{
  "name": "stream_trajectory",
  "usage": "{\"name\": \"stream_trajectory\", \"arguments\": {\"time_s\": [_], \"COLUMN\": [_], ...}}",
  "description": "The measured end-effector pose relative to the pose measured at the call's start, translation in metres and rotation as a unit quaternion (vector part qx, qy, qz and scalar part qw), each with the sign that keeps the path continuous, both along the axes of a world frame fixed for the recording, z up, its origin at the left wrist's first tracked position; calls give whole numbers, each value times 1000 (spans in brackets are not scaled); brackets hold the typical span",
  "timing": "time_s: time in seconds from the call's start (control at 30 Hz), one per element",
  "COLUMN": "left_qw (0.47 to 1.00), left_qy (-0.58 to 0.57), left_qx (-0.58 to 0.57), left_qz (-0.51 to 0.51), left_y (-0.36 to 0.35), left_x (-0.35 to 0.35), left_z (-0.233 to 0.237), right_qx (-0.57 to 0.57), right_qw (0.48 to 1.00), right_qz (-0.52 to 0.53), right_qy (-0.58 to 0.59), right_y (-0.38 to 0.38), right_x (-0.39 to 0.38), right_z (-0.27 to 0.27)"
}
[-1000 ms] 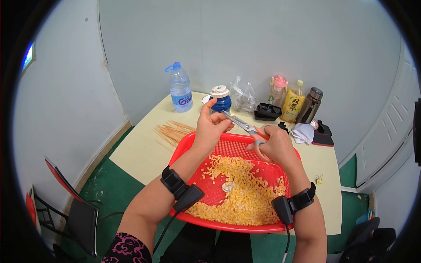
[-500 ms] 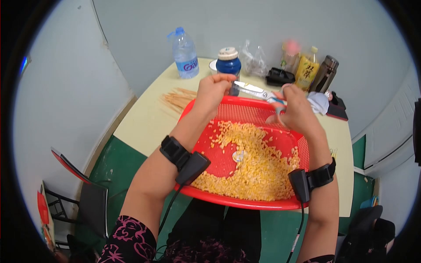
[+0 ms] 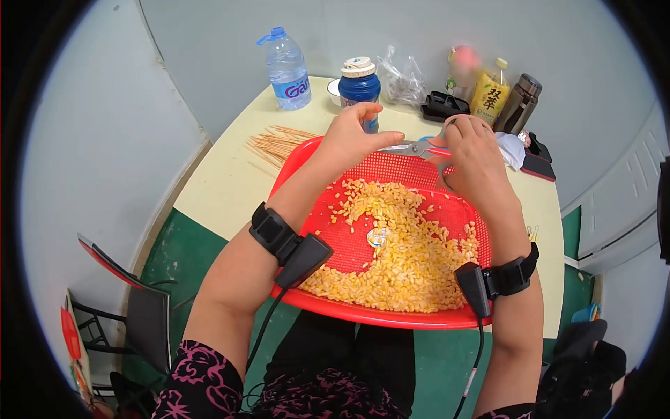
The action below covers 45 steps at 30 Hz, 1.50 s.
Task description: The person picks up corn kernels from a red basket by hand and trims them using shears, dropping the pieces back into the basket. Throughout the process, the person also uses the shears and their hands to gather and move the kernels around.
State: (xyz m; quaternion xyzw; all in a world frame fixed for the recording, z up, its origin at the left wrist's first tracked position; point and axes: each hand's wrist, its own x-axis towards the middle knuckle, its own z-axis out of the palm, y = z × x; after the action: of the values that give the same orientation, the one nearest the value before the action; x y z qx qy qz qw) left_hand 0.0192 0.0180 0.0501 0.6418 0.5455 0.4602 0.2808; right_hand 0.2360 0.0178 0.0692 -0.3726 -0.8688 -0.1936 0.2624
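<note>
A pair of scissors [image 3: 414, 149] with light-coloured handles is in my right hand [image 3: 480, 150], whose fingers wrap the handle loops. Its blades point left over the far rim of a red plastic basket [image 3: 328, 264]. My left hand [image 3: 356, 134] is open, thumb stretched toward the blade tips and fingers apart from it; the blade ends are partly hidden behind the thumb. Loose yellow corn kernels [image 3: 412, 262] are heaped in the basket below both hands. A small round white-and-yellow lid-like piece [image 3: 378, 237] lies among the kernels.
Bamboo skewers [image 3: 283, 145] lie left of the basket on the pale table [image 3: 209, 185]. Along the back stand a large water bottle [image 3: 289, 77], a blue jar [image 3: 361, 91], a plastic bag [image 3: 403, 80], a black box [image 3: 445, 105], a yellow drink bottle [image 3: 490, 94] and a dark flask [image 3: 520, 105].
My left hand has opened from a pinch near the blade tips and dropped slightly. The scissors have turned and lowered a little toward the basket rim; my right hand keeps hold of them.
</note>
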Motion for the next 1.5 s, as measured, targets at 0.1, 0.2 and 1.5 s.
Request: {"name": "stream_trajectory", "arguments": {"time_s": [0.1, 0.2, 1.5], "left_qw": [996, 991, 982], "left_qy": [87, 132, 100], "left_qx": [10, -2, -8], "left_qz": [8, 19, -159], "left_y": [0, 0, -6], "left_x": [0, -4, -11], "left_z": [-1, -2, 47], "right_qx": [5, -2, -199], "right_qw": [1000, 1000, 939], "right_qz": [-4, 12, -52], "right_qy": [-13, -7, 275], "right_y": [0, -1, 37], "right_x": [-2, 0, -3], "right_z": [-3, -2, -34]}}
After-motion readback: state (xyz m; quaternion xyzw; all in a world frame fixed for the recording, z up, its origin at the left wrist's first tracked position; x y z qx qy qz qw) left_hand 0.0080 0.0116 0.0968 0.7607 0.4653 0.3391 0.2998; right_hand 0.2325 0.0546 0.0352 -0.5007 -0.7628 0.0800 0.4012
